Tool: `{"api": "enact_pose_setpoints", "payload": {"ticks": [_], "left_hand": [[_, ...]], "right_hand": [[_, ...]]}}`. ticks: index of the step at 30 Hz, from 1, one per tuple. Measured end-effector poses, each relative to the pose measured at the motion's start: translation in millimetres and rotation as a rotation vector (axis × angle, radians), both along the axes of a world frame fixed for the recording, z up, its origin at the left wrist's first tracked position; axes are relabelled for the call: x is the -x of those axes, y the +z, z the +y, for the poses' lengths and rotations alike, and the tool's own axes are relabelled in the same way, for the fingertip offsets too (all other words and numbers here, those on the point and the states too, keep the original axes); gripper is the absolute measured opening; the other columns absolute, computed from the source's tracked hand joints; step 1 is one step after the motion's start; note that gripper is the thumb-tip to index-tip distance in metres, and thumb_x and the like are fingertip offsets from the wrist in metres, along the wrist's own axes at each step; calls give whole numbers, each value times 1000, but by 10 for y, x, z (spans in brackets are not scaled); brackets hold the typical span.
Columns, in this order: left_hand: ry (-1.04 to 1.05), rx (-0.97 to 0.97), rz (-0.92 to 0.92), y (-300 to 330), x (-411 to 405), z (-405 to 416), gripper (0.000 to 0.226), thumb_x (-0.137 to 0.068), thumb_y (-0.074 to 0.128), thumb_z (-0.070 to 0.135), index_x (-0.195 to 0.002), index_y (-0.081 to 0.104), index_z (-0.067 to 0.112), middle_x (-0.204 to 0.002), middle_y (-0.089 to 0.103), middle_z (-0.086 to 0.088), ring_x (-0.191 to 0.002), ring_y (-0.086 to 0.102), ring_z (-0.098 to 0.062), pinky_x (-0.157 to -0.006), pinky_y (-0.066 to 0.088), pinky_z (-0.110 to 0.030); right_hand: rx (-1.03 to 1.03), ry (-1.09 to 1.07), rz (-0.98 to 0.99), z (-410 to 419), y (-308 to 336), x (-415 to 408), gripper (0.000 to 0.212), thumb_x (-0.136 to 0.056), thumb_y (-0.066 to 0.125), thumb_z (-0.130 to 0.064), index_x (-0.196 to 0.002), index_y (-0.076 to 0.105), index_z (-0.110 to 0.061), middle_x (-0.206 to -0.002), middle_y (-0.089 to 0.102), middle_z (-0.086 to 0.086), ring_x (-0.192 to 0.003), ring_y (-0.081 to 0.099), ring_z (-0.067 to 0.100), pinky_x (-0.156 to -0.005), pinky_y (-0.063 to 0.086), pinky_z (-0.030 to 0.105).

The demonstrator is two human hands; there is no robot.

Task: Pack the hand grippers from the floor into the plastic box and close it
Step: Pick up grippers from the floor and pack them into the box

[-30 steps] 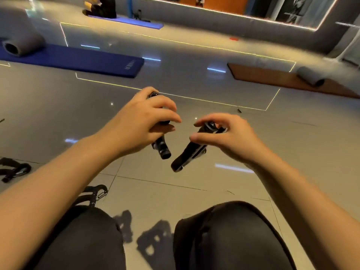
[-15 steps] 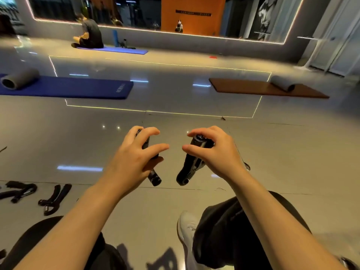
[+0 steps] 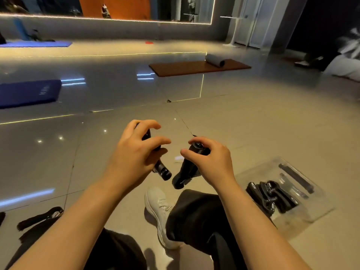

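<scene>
Left hand (image 3: 134,152) curls round one black gripper (image 3: 161,170); right hand (image 3: 210,162) pinches another gripper (image 3: 185,172). Both are held above the shoe (image 3: 157,207). The open box (image 3: 303,217), right of the shoe, holds more grippers (image 3: 270,195).

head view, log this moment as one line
left hand: holds hand gripper | right hand: holds second gripper | plastic box: open, grippers inside

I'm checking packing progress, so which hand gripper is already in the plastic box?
The black hand gripper lying inside the clear plastic box on the right; the other two are held in the left hand and right hand.
</scene>
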State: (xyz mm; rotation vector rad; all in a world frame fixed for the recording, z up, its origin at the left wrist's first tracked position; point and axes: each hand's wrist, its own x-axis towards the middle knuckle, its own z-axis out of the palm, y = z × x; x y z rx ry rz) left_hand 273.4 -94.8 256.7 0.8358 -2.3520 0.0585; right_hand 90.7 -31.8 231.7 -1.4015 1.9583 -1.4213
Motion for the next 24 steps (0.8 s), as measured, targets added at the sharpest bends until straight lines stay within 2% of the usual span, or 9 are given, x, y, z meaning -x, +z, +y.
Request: {"api": "enact_pose_setpoints", "payload": {"ticks": [3,8,12,16,19,22,24], "left_hand": [[-60,-40,22,-42,195,123,25,-79,59,29,-101,69,20,-118,55,-10,-111,50,-32,-85,41,-35],[-179,-50,49,-9,538,300,38,-80,56,33,-115,63,21,-124,51,-10,-117,46,-30,-90,40,-37],[-292,-47,10,2,703,397,38,-79,57,34,-115,60,24,-123,51,-9,-114,49,-29,-83,50,-39],[-369,-14,-41,-20,780,426,44,-75,63,30,-117,55,26,-120,54,-10,-106,54,-31,-73,55,-40],[-388,2,-37,-49,879,455,47,-70,70,28,-115,58,25,-116,55,-8,-102,55,-28,-69,56,-38],[-435,6,-37,-56,1107,500,41,-68,73,28,-107,61,25,-112,57,-5,-99,56,-26,-65,55,-37],[-467,22,-77,-63,1300,508,36,-69,69,32,-104,62,27,-111,57,-3,-97,57,-26,-63,55,-37]], "right_hand": [[13,-74,-23,294,-35,90,28,-67,73,-46,-92,68,-34,-93,64,-16,-101,55,18,-87,50,43],[-11,-129,-41,724,46,125,31,-63,71,-48,-91,68,-35,-92,64,-15,-103,54,21,-86,51,44],[-58,-48,66,973,562,231,27,-73,76,-38,-97,68,-30,-89,61,-18,-90,57,4,-79,52,29],[-98,12,238,1046,1006,316,44,-72,74,-45,-110,64,-25,-96,58,-16,-92,57,4,-76,52,23],[-141,4,279,1053,986,433,44,-71,75,-46,-108,64,-24,-96,58,-15,-91,56,3,-75,50,20],[-204,-20,226,1068,793,666,40,-70,76,-46,-103,64,-26,-95,62,-15,-88,58,1,-67,44,13],[-241,-47,217,1089,606,891,38,-69,77,-46,-100,65,-27,-93,63,-14,-86,59,-1,-63,42,10]]}}
